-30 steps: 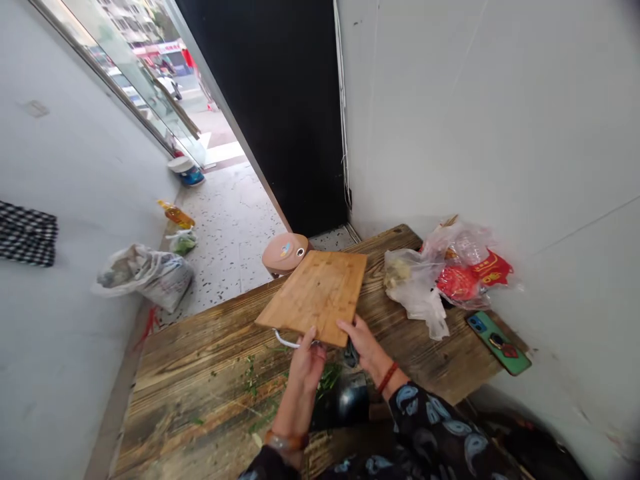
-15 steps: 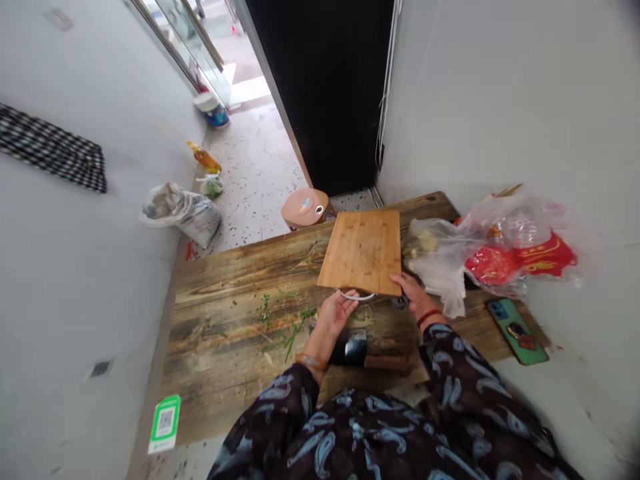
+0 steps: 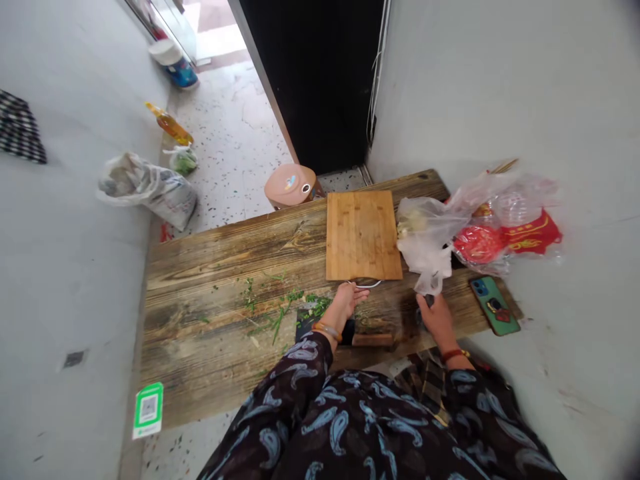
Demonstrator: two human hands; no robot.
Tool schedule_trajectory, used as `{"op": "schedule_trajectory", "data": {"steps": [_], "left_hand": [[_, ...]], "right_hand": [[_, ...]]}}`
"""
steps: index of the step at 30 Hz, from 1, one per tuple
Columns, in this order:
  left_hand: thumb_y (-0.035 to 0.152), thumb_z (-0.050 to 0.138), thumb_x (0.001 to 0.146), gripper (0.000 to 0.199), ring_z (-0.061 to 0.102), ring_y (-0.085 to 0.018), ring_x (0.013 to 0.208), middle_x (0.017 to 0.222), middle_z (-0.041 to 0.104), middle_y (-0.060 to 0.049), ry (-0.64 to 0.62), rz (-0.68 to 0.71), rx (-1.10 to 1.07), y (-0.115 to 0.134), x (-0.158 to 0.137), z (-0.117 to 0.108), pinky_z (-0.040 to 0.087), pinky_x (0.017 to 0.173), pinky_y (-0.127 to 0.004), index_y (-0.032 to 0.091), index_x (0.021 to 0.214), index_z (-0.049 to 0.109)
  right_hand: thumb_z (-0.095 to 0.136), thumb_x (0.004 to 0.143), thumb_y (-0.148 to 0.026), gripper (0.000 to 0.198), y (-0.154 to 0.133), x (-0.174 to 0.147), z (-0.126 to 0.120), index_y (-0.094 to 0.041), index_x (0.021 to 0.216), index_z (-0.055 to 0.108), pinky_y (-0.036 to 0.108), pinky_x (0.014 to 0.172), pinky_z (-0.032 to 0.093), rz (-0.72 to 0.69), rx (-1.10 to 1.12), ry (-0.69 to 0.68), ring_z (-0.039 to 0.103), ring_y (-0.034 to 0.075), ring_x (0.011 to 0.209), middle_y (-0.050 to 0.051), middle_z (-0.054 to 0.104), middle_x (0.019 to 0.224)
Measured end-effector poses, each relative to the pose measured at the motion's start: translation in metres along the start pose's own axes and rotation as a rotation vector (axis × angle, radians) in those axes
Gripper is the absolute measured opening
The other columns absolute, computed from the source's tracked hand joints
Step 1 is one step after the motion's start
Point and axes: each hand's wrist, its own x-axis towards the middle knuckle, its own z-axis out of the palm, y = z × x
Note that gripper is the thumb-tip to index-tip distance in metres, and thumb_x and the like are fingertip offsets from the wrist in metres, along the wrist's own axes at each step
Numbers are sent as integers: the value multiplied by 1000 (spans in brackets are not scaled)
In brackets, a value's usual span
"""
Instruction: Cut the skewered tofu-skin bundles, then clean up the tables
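Note:
A wooden cutting board (image 3: 364, 237) lies flat on the wooden table (image 3: 200, 267), its pale wire handle (image 3: 371, 285) towards me. My left hand (image 3: 347, 303) is at that handle with its fingers stretched out. Under my left wrist lies a cleaver, its dark blade partly covered and its wooden handle (image 3: 373, 340) pointing right. Chopped green herbs (image 3: 317, 305) lie on and around the blade. My right hand (image 3: 437, 320) is closed at a small dark object (image 3: 423, 312), just below a white plastic bag (image 3: 427, 247). The fingers hide much of that object.
Red packaging in clear plastic (image 3: 505, 240) and a green phone (image 3: 495, 307) are at the right by the wall. A pink lidded bin (image 3: 290, 185) stands beyond the table. A white sack (image 3: 165, 197) and an oil bottle (image 3: 170, 125) are on the floor.
The cutting board has come down from a tilt to lie flat. My right hand has let go of its corner and moved right to the dark object. My left hand stays by the handle.

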Motion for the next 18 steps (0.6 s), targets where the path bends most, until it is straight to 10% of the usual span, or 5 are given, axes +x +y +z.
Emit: {"op": "schedule_trajectory", "data": {"steps": [8,13,18], "left_hand": [[25,56,83,11,64,-18,82,85,63,-5,-76,130,513,-23,-24,0,51,75,-32,19,91,55],[24,75,66,55,47,-28,115,120,56,-11,-308,582,1258,-71,-73,-13,39,95,-40,18,117,54],[21,48,90,15,52,-23,96,100,58,-11,-350,882,1847,-95,-76,-27,40,76,-34,14,100,57]], "right_hand": [[46,87,-50,66,36,-30,21,-10,138,38,53,108,33,-319,-177,-9,36,31,132,21,42,141],[42,91,-43,65,39,-40,30,-13,146,26,58,110,30,-423,-247,-62,29,32,138,19,34,148],[42,91,-32,62,10,-44,52,-14,148,25,56,112,30,-521,-263,-190,26,30,140,17,31,151]]}}
